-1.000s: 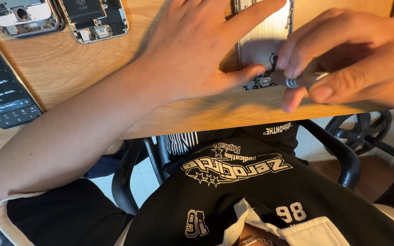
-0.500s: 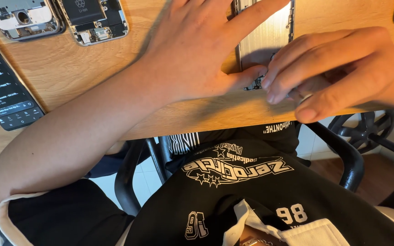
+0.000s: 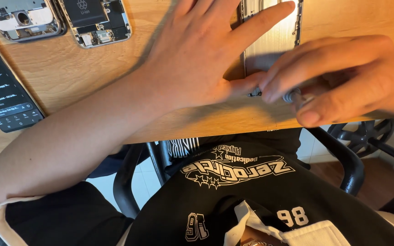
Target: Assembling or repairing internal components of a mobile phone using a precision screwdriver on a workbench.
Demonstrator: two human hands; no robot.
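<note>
The silver phone chassis [image 3: 270, 43] lay flat on the wooden table [image 3: 69, 77], close to the table's near edge. It appeared as a long, bare metal shell with a brushed, reflective surface and a thin dark rim; a small dark patch of components showed at its lower end. Much of it was covered by the hands.

The left hand [image 3: 197, 54] rested on the chassis with the palm down and the fingers spread wide, the forefinger lying across the metal and the thumb reaching to its lower end. It gripped nothing; it only pressed.

The right hand [image 3: 343, 77] sat just right of the chassis's lower end, fingers curled together around a small metal tool [image 3: 292, 95], of which only a ridged silver end showed between fingertips and thumb. The tool's tip could not be seen.

Well left of the chassis, two opened phones [image 3: 60, 20] lay with their insides exposed. Further left again, a dark phone with a lit screen [image 3: 3, 91] lay on the table.
</note>
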